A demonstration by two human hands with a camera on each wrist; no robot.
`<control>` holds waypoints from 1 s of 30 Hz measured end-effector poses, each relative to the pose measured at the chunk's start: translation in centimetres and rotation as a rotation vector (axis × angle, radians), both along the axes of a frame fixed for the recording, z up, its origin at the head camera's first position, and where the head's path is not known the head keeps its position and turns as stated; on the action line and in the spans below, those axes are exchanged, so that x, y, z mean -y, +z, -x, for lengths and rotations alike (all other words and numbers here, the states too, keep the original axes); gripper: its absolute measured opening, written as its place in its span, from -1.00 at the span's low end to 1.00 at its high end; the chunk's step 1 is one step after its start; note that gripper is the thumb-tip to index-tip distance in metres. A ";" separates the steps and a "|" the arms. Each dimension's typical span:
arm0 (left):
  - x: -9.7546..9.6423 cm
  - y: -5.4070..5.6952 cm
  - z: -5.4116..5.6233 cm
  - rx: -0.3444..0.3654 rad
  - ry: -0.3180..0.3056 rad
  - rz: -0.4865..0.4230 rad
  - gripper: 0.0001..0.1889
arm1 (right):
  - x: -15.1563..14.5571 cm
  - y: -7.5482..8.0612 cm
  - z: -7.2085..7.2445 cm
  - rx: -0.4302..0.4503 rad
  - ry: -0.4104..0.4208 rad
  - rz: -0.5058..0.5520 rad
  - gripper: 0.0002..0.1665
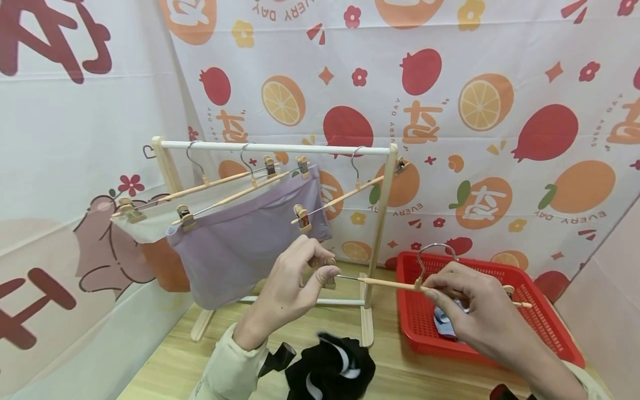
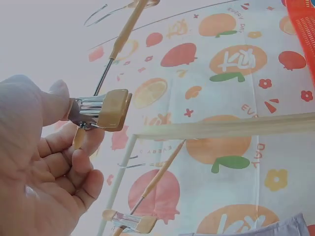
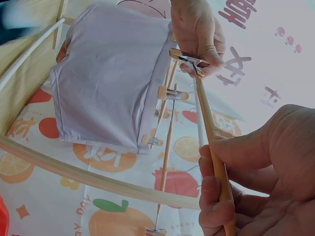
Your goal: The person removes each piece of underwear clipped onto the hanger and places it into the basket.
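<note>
Both hands hold one wooden clip hanger (image 1: pixel 387 283) level in front of the rack. My left hand (image 1: pixel 280 294) pinches the clip (image 2: pixel 112 110) at its left end between thumb and fingers. Curled around the wooden bar is my right hand (image 1: pixel 480 308), just right of the metal hook (image 1: pixel 436 245). No garment hangs from this hanger. Behind the left hand, lavender shorts (image 1: pixel 240 244) hang from a clip hanger on the rack. Another hanger (image 1: pixel 345 195) hangs bare to their right, and a cream-and-brown garment (image 1: pixel 167 261) hangs behind them.
The drying rack (image 1: pixel 320 149) has a white rail and wooden legs. A red basket (image 1: pixel 407 325) stands at the right with a light blue cloth (image 1: pixel 444 323) inside. Black fabric with white trim (image 1: pixel 332 366) lies at the table's front. Printed curtains enclose the back and left.
</note>
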State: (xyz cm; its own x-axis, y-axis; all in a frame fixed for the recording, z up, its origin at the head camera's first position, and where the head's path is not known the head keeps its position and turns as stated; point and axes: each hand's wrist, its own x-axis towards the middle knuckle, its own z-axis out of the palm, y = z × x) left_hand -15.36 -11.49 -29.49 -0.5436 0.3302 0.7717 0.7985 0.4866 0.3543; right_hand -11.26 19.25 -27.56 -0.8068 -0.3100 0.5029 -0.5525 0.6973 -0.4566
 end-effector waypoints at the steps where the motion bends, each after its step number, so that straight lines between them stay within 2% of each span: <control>1: 0.0 0.0 0.0 0.004 0.000 0.000 -0.89 | 0.0 0.0 0.0 -0.004 -0.001 -0.002 -0.67; 5: 0.2 0.1 -0.2 0.030 -0.006 -0.010 -0.90 | -0.1 0.0 -0.1 -0.013 0.004 -0.001 -0.68; 8: 0.2 0.2 -0.3 0.017 -0.011 -0.025 -0.91 | 0.0 0.1 -0.2 -0.011 0.015 0.003 -0.69; 12: 0.1 0.6 -0.3 -0.069 0.004 -0.033 -0.92 | 0.0 0.2 -0.2 -0.016 0.021 0.004 -0.67; 16: -0.3 1.0 -0.4 -0.165 0.038 -0.014 -0.83 | 0.0 0.3 -0.1 -0.021 0.016 0.011 -0.68; 21: -0.9 1.7 -1.1 -0.271 0.078 0.012 -0.74 | 0.3 0.2 0.1 -0.018 0.044 0.030 -0.69; 24: -1.5 2.1 -1.6 -0.305 0.074 0.034 -0.76 | 0.6 0.1 0.3 -0.010 0.050 0.030 -0.67; 30: -2.9 2.1 -2.4 -0.317 0.027 0.106 -0.77 | 1.2 0.0 0.6 -0.025 0.089 0.044 -0.68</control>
